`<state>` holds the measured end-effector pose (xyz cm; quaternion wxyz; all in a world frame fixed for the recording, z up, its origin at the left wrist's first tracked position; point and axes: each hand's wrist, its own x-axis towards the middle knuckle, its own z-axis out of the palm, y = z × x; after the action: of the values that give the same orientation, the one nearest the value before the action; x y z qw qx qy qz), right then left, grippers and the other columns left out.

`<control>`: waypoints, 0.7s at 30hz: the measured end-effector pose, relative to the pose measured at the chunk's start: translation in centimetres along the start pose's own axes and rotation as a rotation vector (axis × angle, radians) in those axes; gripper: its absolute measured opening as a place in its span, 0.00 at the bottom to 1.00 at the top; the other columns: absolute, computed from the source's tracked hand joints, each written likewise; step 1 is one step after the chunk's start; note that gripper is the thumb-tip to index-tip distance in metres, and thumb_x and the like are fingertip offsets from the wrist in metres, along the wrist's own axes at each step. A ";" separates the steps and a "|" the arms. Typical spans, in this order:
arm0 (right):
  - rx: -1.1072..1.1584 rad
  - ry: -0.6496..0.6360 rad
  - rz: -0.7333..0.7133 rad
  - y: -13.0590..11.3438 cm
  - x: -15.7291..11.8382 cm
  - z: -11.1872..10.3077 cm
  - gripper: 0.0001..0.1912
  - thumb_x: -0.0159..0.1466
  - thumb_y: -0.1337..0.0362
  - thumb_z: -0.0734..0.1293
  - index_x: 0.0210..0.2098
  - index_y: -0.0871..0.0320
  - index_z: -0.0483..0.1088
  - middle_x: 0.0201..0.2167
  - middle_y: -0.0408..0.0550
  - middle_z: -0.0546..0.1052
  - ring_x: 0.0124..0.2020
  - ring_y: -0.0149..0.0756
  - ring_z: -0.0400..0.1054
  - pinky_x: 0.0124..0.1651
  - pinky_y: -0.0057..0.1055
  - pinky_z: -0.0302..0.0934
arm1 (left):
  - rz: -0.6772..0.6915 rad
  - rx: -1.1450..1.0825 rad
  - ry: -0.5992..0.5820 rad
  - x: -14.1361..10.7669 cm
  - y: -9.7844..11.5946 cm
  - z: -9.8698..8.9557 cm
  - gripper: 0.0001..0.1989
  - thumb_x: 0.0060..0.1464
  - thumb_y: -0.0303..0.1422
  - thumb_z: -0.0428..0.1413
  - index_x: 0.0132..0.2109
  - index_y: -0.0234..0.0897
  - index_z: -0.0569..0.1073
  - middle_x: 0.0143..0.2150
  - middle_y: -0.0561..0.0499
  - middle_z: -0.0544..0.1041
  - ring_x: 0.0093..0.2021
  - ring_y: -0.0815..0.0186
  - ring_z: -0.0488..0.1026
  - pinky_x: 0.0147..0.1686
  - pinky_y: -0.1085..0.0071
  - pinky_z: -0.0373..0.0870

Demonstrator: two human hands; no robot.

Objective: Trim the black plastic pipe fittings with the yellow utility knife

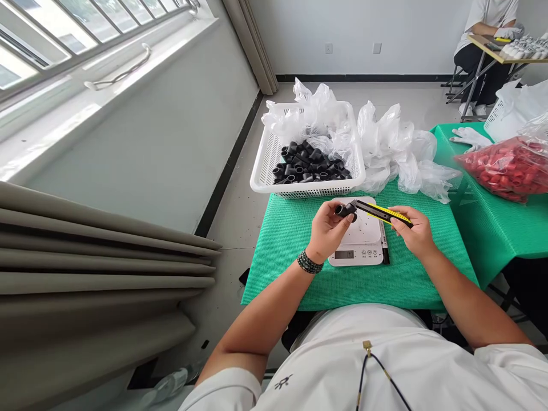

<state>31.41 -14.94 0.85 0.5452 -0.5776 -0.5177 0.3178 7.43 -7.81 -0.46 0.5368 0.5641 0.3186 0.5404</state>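
We've got both hands busy over the counter (295, 274), which is covered in a bright green mesh cloth. Our left hand (325, 231) has its grip clamped on a short, black, tube-shaped plastic fitting (345, 210), fingers behind and thumb in front, with one round opening facing left. That fitting is held up above the flat white digital kitchen scale (356, 260), near its far left corner. Our right hand (414, 231) has its grip closed around a yellow-and-black utility knife (381, 213), slanted so the blade end is right at the fitting's right side. It's too small for us to tell whether the edge is biting in.

The scale has dark specks scattered on its plate, and we can't read the display. A black-and-white marker pen (386, 251) lies just beside it on the right. Beyond that we have a white perforated plastic basket (306, 187) with a pile of similar black fittings (312, 164) and crumpled clear plastic bags (317, 114). Off to the right there's a clear bag of red plastic pieces (507, 171), with a white fabric glove (470, 137) lying behind it.
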 end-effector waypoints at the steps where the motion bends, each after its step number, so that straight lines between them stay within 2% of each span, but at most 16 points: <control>1: -0.024 0.014 -0.008 0.0 0.0 0.0 0.15 0.63 0.53 0.76 0.46 0.53 0.83 0.29 0.45 0.81 0.23 0.32 0.68 0.25 0.31 0.66 | -0.006 -0.008 0.004 0.0 0.0 0.0 0.27 0.57 0.53 0.72 0.48 0.38 0.74 0.44 0.48 0.79 0.40 0.67 0.81 0.40 0.68 0.84; 8: 0.135 -0.015 0.009 -0.3 -0.2 -0.2 0.18 0.63 0.50 0.76 0.47 0.53 0.82 0.27 0.43 0.80 0.23 0.33 0.70 0.23 0.30 0.65 | -0.015 -0.039 0.004 0.0 0.0 0.2 0.28 0.56 0.54 0.72 0.48 0.38 0.74 0.42 0.49 0.78 0.40 0.68 0.80 0.41 0.70 0.83; 12: 0.076 -0.043 0.029 -0.5 -0.1 -0.1 0.18 0.63 0.49 0.76 0.47 0.53 0.83 0.26 0.42 0.79 0.22 0.33 0.69 0.24 0.31 0.66 | -0.042 -0.055 0.013 0.0 0.0 0.2 0.29 0.54 0.54 0.73 0.47 0.38 0.74 0.42 0.50 0.77 0.40 0.68 0.79 0.41 0.69 0.83; 17: 0.076 -0.014 0.040 -0.6 0.0 0.0 0.18 0.63 0.50 0.76 0.47 0.53 0.82 0.28 0.43 0.81 0.22 0.32 0.69 0.24 0.31 0.68 | -0.053 -0.046 0.010 0.0 -0.1 0.1 0.29 0.54 0.55 0.73 0.47 0.38 0.74 0.42 0.50 0.76 0.41 0.68 0.80 0.43 0.69 0.83; 21: 0.114 0.010 0.030 -0.5 -0.1 0.0 0.19 0.63 0.47 0.77 0.46 0.52 0.82 0.28 0.44 0.80 0.23 0.33 0.71 0.23 0.31 0.67 | -0.050 -0.007 0.017 0.0 -0.2 0.0 0.29 0.54 0.56 0.72 0.48 0.39 0.75 0.43 0.49 0.77 0.39 0.68 0.78 0.38 0.71 0.81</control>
<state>31.30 -15.06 1.31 0.5751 -0.5549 -0.4873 0.3520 7.45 -7.75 -0.65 0.5495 0.5495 0.3350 0.5327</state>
